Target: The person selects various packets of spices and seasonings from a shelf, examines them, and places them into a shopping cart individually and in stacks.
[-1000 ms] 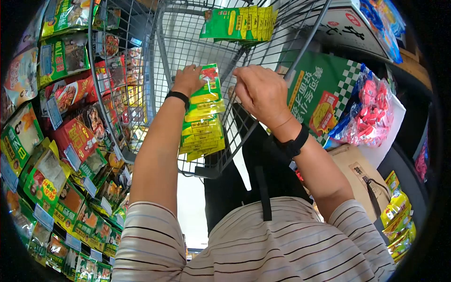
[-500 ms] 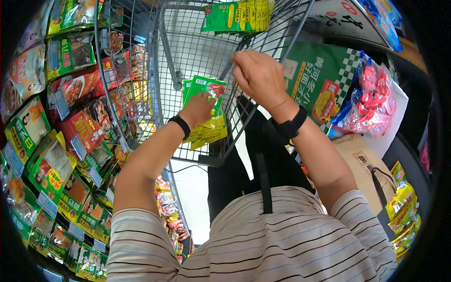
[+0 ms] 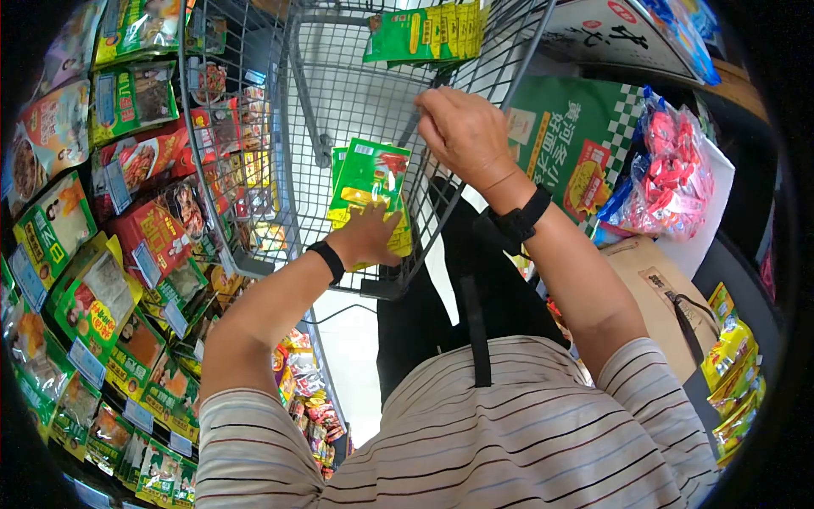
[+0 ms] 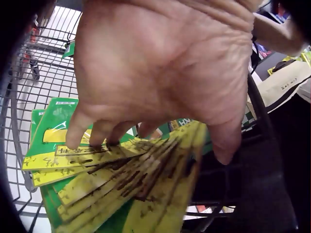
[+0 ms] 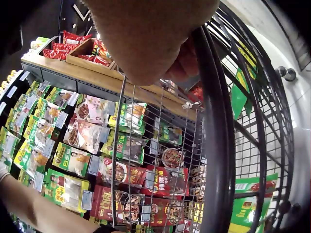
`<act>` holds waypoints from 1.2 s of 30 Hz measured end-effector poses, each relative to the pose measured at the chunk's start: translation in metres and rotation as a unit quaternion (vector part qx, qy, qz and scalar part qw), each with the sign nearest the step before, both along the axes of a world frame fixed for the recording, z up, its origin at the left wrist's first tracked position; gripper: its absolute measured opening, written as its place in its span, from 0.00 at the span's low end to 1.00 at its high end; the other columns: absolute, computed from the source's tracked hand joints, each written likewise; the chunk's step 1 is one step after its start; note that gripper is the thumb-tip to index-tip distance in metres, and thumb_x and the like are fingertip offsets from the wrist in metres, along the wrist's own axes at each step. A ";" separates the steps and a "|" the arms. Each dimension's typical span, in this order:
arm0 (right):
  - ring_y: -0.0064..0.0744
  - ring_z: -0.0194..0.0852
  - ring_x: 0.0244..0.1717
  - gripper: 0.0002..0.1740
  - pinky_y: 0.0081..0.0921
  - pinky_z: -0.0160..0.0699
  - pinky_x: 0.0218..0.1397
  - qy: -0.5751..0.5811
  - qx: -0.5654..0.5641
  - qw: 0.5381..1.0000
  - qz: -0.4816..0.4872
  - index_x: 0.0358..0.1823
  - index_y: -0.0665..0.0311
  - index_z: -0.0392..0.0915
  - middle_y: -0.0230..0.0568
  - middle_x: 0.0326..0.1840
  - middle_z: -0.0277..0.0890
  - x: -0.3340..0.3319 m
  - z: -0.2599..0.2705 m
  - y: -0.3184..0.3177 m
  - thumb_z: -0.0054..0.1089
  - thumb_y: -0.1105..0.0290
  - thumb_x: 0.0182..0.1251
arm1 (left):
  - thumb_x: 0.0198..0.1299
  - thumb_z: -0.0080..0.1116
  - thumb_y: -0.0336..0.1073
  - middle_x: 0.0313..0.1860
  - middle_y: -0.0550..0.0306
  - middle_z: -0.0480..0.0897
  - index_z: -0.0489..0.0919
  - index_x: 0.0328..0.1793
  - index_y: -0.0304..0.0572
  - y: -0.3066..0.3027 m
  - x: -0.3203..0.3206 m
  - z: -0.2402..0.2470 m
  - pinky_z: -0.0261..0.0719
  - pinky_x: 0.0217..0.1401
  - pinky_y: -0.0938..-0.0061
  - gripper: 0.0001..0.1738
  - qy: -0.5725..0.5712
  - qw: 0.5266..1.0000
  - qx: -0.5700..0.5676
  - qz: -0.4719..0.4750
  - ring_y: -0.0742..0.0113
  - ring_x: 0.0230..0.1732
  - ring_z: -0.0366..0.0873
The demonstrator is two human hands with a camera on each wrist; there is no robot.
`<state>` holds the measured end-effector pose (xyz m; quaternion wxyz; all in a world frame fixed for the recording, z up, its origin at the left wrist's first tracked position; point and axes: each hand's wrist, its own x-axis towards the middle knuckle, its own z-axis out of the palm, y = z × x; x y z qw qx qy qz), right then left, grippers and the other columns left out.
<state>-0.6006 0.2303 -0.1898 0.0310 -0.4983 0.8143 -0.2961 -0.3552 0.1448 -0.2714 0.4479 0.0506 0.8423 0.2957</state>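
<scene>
My left hand [image 3: 366, 237] lies over a fanned stack of flat green-and-yellow food packets [image 3: 369, 174] in the near end of the wire shopping cart [image 3: 297, 110]. In the left wrist view, its fingertips [image 4: 97, 133] touch the top packet while the thumb stands apart at the right. The yellow lower edges of several packets overlap beneath the palm. My right hand [image 3: 465, 136] curls around the cart's right rim, with the dark rail [image 5: 214, 121] running up to its fingers in the right wrist view.
A second fan of green-and-yellow packets [image 3: 424, 32] lies farther up the cart. Shelves of bagged food [image 3: 93, 293] line the left side. To the right are a green carton [image 3: 555, 127], a bag of pink-wrapped items [image 3: 670, 170] and a brown carton [image 3: 649, 288].
My left hand has moved from the packets' upper left side, across them, to their lower yellow part, uncovering the green top packet. The right hand stays at the cart rim.
</scene>
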 end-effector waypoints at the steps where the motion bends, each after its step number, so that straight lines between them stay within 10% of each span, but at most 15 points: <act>1: 0.44 0.77 0.28 0.06 0.38 0.77 0.31 0.000 0.000 1.000 0.000 0.34 0.58 0.75 0.37 0.27 0.74 0.000 0.000 0.000 0.63 0.71 0.56 | 0.50 0.68 0.66 0.77 0.29 0.59 0.58 0.81 0.41 0.003 0.000 0.004 0.60 0.73 0.36 0.58 -0.009 1.000 -0.003 -0.004 0.30 0.77 0.57; 15: 0.44 0.77 0.28 0.07 0.38 0.78 0.32 0.007 0.008 1.000 -0.005 0.34 0.58 0.75 0.36 0.26 0.73 0.000 0.003 -0.001 0.64 0.70 0.57 | 0.61 0.51 0.26 0.64 0.32 0.75 0.72 0.68 0.34 -0.001 0.009 -0.011 0.80 0.60 0.52 0.26 0.108 0.993 -0.015 0.035 0.36 0.61 0.77; 30: 0.44 0.77 0.29 0.06 0.38 0.78 0.32 0.000 0.013 1.000 -0.009 0.33 0.59 0.74 0.37 0.27 0.73 0.001 0.003 -0.002 0.63 0.70 0.57 | 0.61 0.53 0.28 0.46 0.45 0.84 0.74 0.54 0.38 -0.071 -0.057 0.003 0.78 0.50 0.55 0.14 0.279 0.950 -0.099 0.103 0.47 0.49 0.83; 36: 0.44 0.77 0.28 0.06 0.38 0.77 0.31 -0.002 0.019 1.000 -0.006 0.32 0.59 0.74 0.37 0.27 0.73 0.002 0.004 -0.002 0.62 0.70 0.56 | 0.58 0.61 0.28 0.45 0.44 0.84 0.72 0.63 0.42 -0.074 -0.085 0.008 0.80 0.47 0.54 0.25 0.277 0.941 -0.043 0.188 0.42 0.46 0.83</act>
